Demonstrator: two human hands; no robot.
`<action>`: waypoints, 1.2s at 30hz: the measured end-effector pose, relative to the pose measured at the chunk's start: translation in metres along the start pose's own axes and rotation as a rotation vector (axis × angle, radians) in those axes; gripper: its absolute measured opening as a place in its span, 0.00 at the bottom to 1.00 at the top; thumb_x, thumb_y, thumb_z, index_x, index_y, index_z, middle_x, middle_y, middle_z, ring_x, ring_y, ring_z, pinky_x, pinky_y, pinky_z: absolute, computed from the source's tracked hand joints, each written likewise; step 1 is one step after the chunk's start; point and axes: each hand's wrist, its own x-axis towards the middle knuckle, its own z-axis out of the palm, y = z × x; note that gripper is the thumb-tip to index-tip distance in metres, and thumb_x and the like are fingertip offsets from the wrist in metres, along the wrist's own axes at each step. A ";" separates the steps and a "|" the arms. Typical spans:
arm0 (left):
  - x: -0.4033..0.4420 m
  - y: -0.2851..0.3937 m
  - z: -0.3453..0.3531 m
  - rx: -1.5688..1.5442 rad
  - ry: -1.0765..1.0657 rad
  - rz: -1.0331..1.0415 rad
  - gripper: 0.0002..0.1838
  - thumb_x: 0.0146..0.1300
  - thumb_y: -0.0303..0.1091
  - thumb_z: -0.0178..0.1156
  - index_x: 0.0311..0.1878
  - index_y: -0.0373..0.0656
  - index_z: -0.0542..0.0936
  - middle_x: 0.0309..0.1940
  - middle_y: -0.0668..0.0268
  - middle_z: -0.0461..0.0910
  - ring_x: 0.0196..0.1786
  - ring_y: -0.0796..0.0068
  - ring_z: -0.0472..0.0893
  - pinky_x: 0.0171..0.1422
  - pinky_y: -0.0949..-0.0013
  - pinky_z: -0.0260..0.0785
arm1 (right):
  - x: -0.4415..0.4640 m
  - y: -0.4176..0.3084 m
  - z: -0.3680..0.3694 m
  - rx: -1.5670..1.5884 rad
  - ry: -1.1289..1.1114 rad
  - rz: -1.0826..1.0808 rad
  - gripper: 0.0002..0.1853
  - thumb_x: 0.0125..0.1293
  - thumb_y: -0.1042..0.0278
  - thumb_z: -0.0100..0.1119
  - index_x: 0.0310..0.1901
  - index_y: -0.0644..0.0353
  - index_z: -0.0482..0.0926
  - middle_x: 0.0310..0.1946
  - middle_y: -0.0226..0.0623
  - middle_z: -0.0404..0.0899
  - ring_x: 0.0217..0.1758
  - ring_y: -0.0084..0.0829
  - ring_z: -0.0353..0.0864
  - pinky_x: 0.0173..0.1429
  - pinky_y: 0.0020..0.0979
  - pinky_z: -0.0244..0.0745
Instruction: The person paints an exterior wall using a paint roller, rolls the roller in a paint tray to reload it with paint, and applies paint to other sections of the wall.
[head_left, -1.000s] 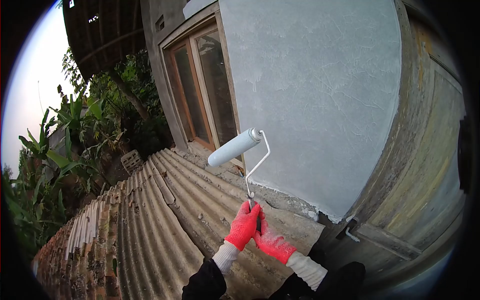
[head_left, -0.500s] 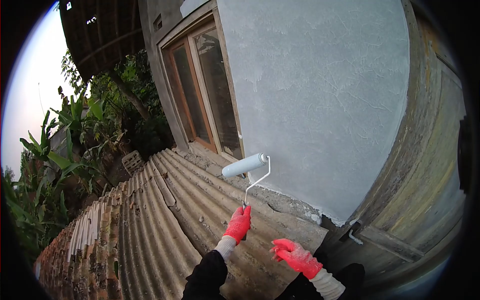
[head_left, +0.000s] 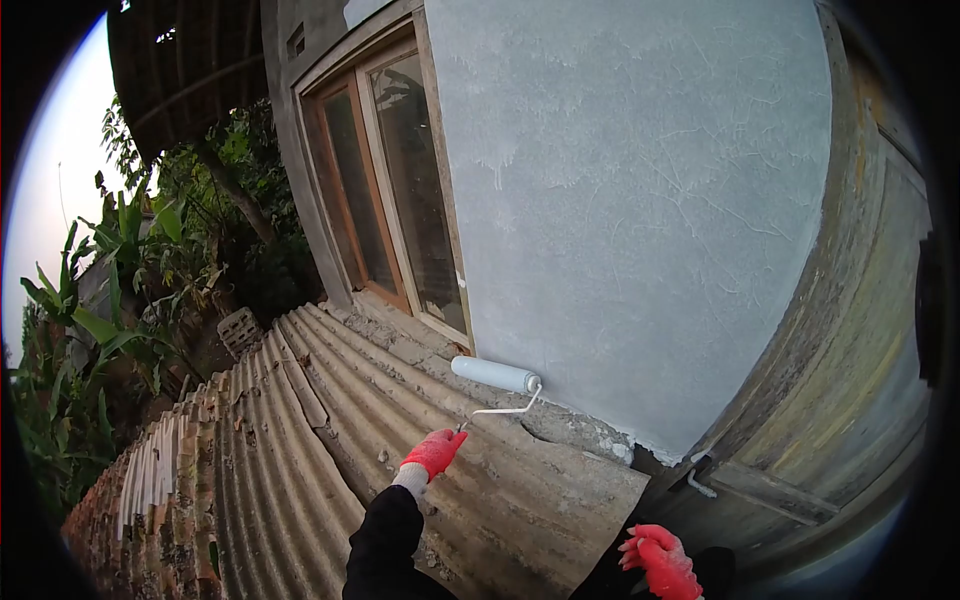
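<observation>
My left hand (head_left: pixel 433 453), in a red-coated glove with a pale cuff, is closed round the handle of a paint roller (head_left: pixel 494 375). The roller's bluish-white sleeve lies at the bottom of the light grey-blue wall (head_left: pixel 640 220), near the window's lower corner; whether it presses on the wall I cannot tell. A bent white wire frame links sleeve and handle, and the grip is mostly hidden by my fingers. My right hand (head_left: pixel 662 562), gloved alike, is low at the right with loosely curled fingers apart and nothing in them.
Corrugated roof sheets (head_left: pixel 400 430) slope below the wall, with broken tiles (head_left: pixel 120 500) at the lower left. A wood-framed window (head_left: pixel 385 180) adjoins the wall. On the right stand weathered wooden boards (head_left: pixel 830 380) with a metal hook (head_left: pixel 702 486). Banana plants (head_left: pixel 110 300) grow at the left.
The roller has dropped from a raised, tilted position to the wall's base, its sleeve now sloping the other way. My left hand moved left and slightly up; my right hand moved right and down.
</observation>
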 end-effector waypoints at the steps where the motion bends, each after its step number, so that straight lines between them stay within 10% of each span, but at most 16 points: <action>1: 0.005 -0.003 -0.002 0.020 -0.004 0.003 0.30 0.69 0.59 0.47 0.47 0.35 0.76 0.35 0.53 0.81 0.31 0.58 0.81 0.39 0.57 0.72 | 0.000 0.001 -0.001 -0.002 0.001 0.000 0.16 0.72 0.65 0.52 0.57 0.61 0.74 0.39 0.37 0.82 0.34 0.26 0.80 0.41 0.27 0.77; 36: 0.086 0.044 -0.088 -0.393 0.239 0.172 0.24 0.69 0.56 0.51 0.32 0.43 0.76 0.18 0.71 0.70 0.19 0.78 0.69 0.23 0.70 0.63 | 0.026 0.039 0.009 0.197 0.137 -0.058 0.15 0.69 0.67 0.54 0.55 0.61 0.74 0.36 0.40 0.81 0.34 0.31 0.81 0.41 0.33 0.79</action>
